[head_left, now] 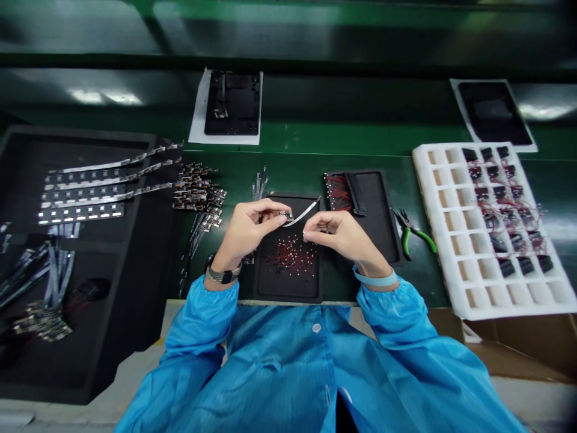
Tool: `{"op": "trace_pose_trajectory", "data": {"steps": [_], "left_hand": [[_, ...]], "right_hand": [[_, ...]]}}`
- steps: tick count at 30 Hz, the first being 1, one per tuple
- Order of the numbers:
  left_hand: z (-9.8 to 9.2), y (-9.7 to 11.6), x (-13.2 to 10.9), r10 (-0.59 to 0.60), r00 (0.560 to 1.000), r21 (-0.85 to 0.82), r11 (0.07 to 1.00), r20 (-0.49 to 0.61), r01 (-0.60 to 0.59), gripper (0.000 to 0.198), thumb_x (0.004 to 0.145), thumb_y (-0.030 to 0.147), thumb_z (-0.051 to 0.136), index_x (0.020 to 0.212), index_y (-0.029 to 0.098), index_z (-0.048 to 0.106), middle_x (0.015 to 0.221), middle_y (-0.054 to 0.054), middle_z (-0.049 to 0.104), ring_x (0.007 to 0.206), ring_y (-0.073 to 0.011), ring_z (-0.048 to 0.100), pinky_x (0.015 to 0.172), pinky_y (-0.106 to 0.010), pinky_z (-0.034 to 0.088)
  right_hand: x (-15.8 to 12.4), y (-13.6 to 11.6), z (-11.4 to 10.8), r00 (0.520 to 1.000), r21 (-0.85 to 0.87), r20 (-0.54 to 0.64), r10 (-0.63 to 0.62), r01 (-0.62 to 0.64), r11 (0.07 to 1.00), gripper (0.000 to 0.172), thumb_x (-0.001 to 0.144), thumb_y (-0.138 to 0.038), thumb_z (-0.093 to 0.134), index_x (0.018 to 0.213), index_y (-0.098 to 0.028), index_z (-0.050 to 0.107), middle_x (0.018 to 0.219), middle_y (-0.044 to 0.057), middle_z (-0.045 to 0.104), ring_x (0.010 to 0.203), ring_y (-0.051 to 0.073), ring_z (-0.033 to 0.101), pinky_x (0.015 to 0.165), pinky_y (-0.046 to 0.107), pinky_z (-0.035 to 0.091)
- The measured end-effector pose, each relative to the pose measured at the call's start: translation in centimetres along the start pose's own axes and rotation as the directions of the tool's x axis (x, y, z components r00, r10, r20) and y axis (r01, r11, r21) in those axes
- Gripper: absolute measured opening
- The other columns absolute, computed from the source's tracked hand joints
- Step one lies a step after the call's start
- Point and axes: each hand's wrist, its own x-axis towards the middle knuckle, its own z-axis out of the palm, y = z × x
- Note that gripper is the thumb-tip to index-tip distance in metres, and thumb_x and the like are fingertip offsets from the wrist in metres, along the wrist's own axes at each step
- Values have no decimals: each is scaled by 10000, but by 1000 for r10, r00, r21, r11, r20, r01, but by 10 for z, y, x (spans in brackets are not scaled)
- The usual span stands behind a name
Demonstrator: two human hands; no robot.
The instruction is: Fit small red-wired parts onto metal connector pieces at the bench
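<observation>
My left hand (247,233) pinches a small circuit board (286,214) between thumb and fingertips. A pale flat ribbon cable (302,214) runs from that board up to the right, its far end free. My right hand (345,236) is closed in a pinch just right of the cable; a tiny light-coloured bit shows at its fingertips, too small to name. Both hands are above a black tray (288,291), where a loose pile of short red and black wires with small white connectors (292,255) lies below them.
Right of the hands are a second black tray (378,222) with wired parts, green-handled pliers (415,233) and a white foam tray (444,264) of black parts. Piled boards (198,187) and a large black bin (135,240) stand left. Two dark panels (234,123) (493,114) lie behind.
</observation>
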Motion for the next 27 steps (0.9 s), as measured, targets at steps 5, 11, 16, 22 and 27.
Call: {"op": "trace_pose_trajectory", "data": {"steps": [5, 11, 16, 22, 27], "left_hand": [[4, -1, -2, 17, 990, 121, 992, 138, -34, 241, 868, 235, 790, 1107, 211, 809, 910, -34, 759, 853, -167, 672, 820, -300, 507], [7, -2, -2, -22, 974, 165, 986, 224, -16, 130, 895, 269, 763, 984, 177, 785, 919, -42, 781, 848, -169, 692, 804, -287, 518], [6, 0, -2, -36, 968, 220, 975, 250, -20, 154, 908, 297, 750, 996, 183, 804, 947, -54, 797, 854, -183, 693, 777, -298, 500], [5, 1, -2, -40, 964, 228, 973, 263, -21, 147, 906, 290, 751, 993, 192, 819, 919, -42, 794, 800, -165, 671, 751, -292, 476], [5, 1, -2, -51, 961, 231, 973, 272, -14, 158, 910, 294, 742, 1002, 190, 818, 918, -46, 796, 806, -173, 680, 753, -297, 482]], "right_hand": [[-3, -5, 0, 1000, -94, 3, -28, 29, 995, 212, 849, -362, 812, 877, -156, 766, 829, 50, 767, 746, 163, 687, 748, 303, 552], [-2, -7, 3, 999, -168, 2, -32, 32, 985, 178, 866, -336, 775, 853, -159, 759, 795, 45, 754, 705, 153, 668, 707, 290, 554], [-3, -7, 2, 999, -198, 21, -31, 34, 980, 190, 878, -345, 756, 845, -158, 752, 788, 43, 750, 690, 145, 658, 691, 282, 548], [-4, -11, 2, 999, -200, 39, -27, 34, 979, 194, 876, -349, 752, 844, -158, 747, 780, 42, 747, 688, 146, 657, 690, 285, 549], [-3, -11, 3, 999, -189, 35, -10, 16, 982, 182, 867, -339, 751, 837, -160, 743, 765, 35, 740, 676, 142, 651, 682, 284, 537]]}}
